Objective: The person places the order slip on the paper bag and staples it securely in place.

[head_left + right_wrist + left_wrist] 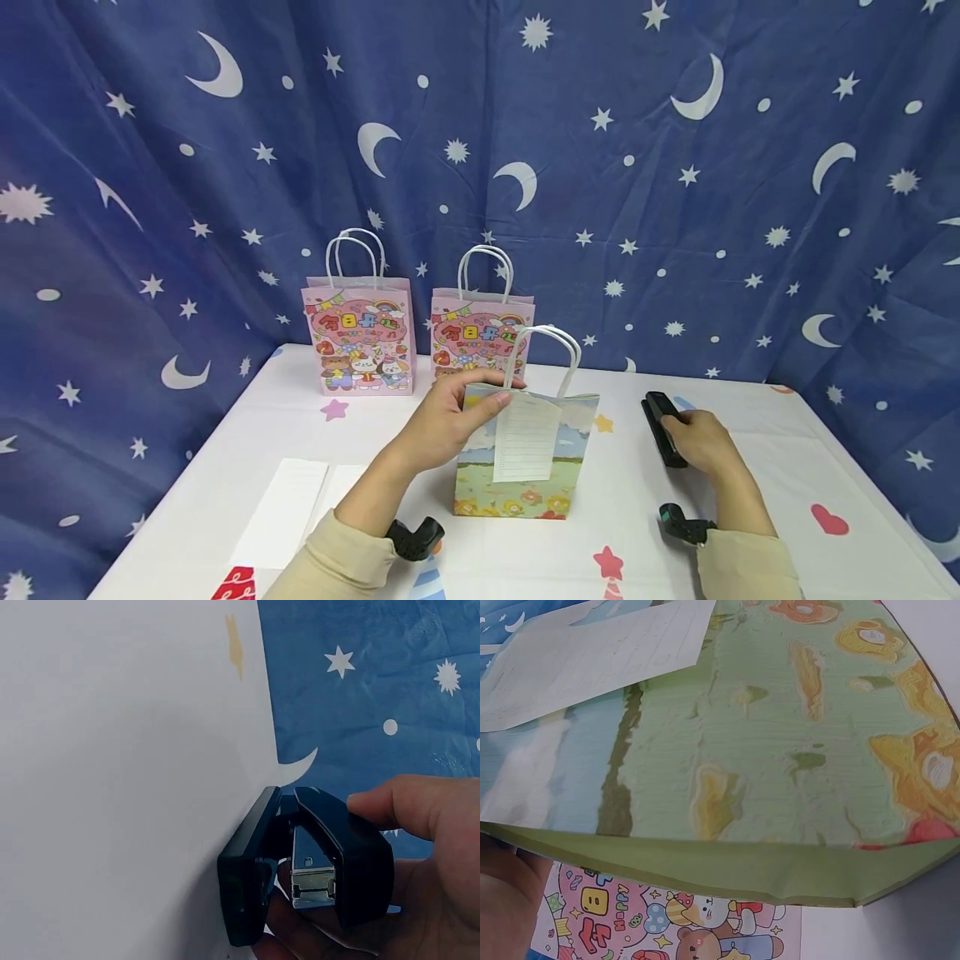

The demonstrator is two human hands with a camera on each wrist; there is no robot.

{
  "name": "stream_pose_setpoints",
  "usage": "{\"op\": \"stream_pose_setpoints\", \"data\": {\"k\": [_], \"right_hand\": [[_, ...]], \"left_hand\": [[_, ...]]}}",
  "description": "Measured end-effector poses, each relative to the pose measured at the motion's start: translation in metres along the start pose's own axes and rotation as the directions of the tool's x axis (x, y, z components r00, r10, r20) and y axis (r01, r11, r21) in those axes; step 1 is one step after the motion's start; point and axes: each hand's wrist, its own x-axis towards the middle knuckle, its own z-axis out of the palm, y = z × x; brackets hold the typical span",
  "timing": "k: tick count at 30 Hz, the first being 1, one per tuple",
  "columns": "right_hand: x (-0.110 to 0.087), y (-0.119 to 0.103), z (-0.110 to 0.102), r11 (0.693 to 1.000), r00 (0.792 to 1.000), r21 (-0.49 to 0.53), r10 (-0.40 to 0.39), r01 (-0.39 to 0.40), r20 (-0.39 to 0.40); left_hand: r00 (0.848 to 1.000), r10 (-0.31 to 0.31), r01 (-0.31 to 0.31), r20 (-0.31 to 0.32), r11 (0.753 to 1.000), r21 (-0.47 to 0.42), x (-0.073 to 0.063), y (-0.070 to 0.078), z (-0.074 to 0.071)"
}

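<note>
A gift bag with a painted meadow and flowers (480,471) stands upright at the middle of the table, its white twisted handles (558,333) up. My left hand (442,421) pinches its top left edge, thumb in front and fingers behind. A lined white paper slip (525,442) hangs flat against the bag's front, its top near the thumb; in the left wrist view the slip (607,664) lies over the bag's painted side (765,750). On the right, my right hand (701,442) grips a black stapler (663,425). The right wrist view shows the stapler's metal front end (311,885) between its two arms.
Two pink cartoon gift bags stand at the back, one on the left (363,342) and one (480,321) partly hidden behind the meadow bag. White paper sheets (281,508) lie at the front left, partly under my left forearm. A starry blue curtain (600,208) rises behind the table.
</note>
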Motion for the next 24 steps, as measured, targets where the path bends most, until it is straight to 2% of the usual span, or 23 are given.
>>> {"op": "stream_pose_setpoints", "data": {"k": [10,13,18,24], "right_hand": [[0.001,-0.003,0.001,0.999,1.000,-0.051,0.002,-0.001,0.017],[-0.001,-0.004,0.000,0.997,1.000,-0.071,-0.016,0.015,-0.002],[-0.019,-0.017,-0.003,0.992,0.990,-0.048,-0.120,0.117,-0.069],[-0.055,-0.056,-0.007,0.962,0.963,0.053,-0.268,0.269,-0.028]], "left_hand": [[0.999,-0.051,0.051,0.012,0.999,-0.009,-0.002,0.001,-0.003],[0.996,-0.088,0.088,0.016,0.996,0.001,-0.002,0.001,-0.004],[0.990,-0.140,0.137,0.029,0.988,0.072,-0.003,0.001,-0.007],[0.982,-0.169,0.147,0.082,0.963,0.226,-0.007,-0.002,-0.020]]}}
